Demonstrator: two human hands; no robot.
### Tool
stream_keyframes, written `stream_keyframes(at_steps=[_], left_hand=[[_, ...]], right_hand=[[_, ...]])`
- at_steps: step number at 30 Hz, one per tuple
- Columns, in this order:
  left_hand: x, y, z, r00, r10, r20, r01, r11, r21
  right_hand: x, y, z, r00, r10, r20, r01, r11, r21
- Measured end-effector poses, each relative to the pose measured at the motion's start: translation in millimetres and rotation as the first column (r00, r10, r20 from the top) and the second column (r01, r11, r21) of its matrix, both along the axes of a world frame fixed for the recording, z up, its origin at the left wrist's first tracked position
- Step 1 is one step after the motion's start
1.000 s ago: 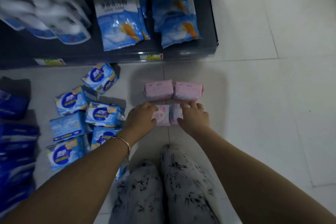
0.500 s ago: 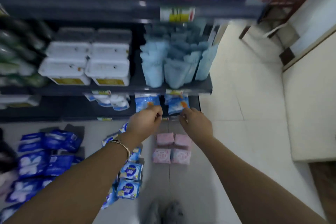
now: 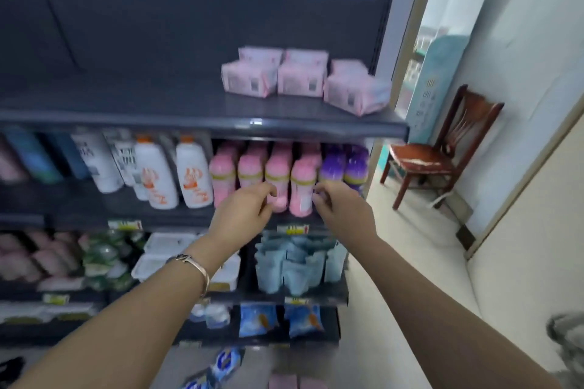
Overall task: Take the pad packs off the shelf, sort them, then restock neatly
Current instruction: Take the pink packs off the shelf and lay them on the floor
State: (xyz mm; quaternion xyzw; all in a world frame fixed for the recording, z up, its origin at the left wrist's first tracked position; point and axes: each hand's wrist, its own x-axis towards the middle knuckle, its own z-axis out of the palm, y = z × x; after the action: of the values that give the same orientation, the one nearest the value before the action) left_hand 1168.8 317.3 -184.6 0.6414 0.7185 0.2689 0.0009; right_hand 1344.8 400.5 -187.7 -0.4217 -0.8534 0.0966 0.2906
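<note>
Pink pad packs [image 3: 300,80] sitting on top shelf [image 3: 151,107]; unloading looks unfinished. Left hand [image 3: 246,213], right hand [image 3: 343,213] hovering empty, fingers loose.

No text can be read anywhere, because motion blur smears every label. The white bottles [image 3: 192,174] carry orange print and the pink pad packs [image 3: 248,79] on the top shelf [image 3: 158,104] bear dark square code patches, but no letter or number comes clear on either. The yellow price tags [image 3: 292,228] below the bottles and the pale characters on the teal panel [image 3: 426,95] are likewise too blurred to make out.
</note>
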Motion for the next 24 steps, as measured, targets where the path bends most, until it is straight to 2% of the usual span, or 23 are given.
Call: stream_keyframes(at_steps=[8,14,24], left_hand=[[-7,11,84,0.995,0.02,-0.099,-0.008,0.993,0.12],[-40,33,117,0.984,-0.004,-0.178,0.029,0.991,0.134],[-80,88,146,0.966,-0.021,-0.258,0.065,0.984,0.164]], right_hand=[[-5,14,86,0.997,0.072,-0.007,-0.072,0.995,0.074],[-34,36,121,0.994,0.077,0.08,-0.086,0.989,0.119],[-73,81,158,0.985,-0.003,0.17,-0.013,0.996,0.091]])
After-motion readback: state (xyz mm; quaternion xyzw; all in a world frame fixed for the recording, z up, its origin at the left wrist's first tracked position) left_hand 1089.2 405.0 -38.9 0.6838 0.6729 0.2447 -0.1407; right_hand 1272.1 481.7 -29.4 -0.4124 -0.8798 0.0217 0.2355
